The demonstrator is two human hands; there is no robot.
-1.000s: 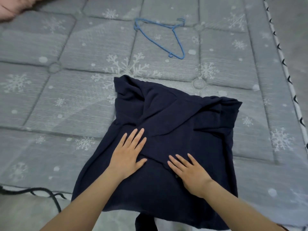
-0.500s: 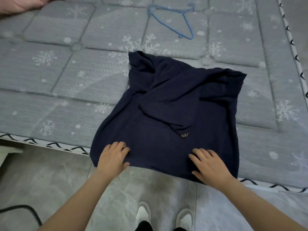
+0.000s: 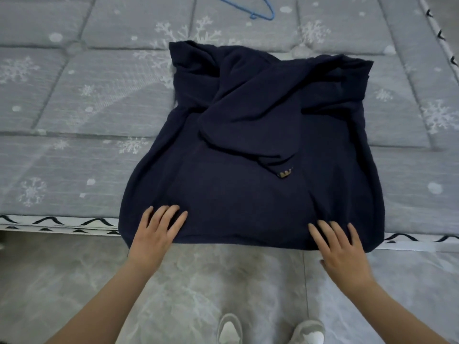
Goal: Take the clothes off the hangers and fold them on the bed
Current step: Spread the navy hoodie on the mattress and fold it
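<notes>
- The navy garment (image 3: 250, 155) is lying on the bed (image 3: 74, 115), sleeves folded inward, its hem overhanging the near edge.
- The left hand (image 3: 155, 234) and right hand (image 3: 340, 249) are resting on the hem corners, fingers (image 3: 173, 219) straight and spread, gripping nothing.
- 1 blue hanger (image 3: 260, 11) is lying beyond the garment; 2 shoes (image 3: 229, 331) are standing on the grey floor (image 3: 173, 281).

A blue hanger (image 3: 262, 11) is running off the top edge, only its lower wire and hook end showing. The navy garment (image 3: 248, 145) is covering part of the bed (image 3: 74, 108), its near hem hanging past the mattress edge. A small tan tag (image 3: 285, 174) is showing, too small to read. Two shoes (image 3: 270, 331) are being cropped at the bottom edge.
</notes>
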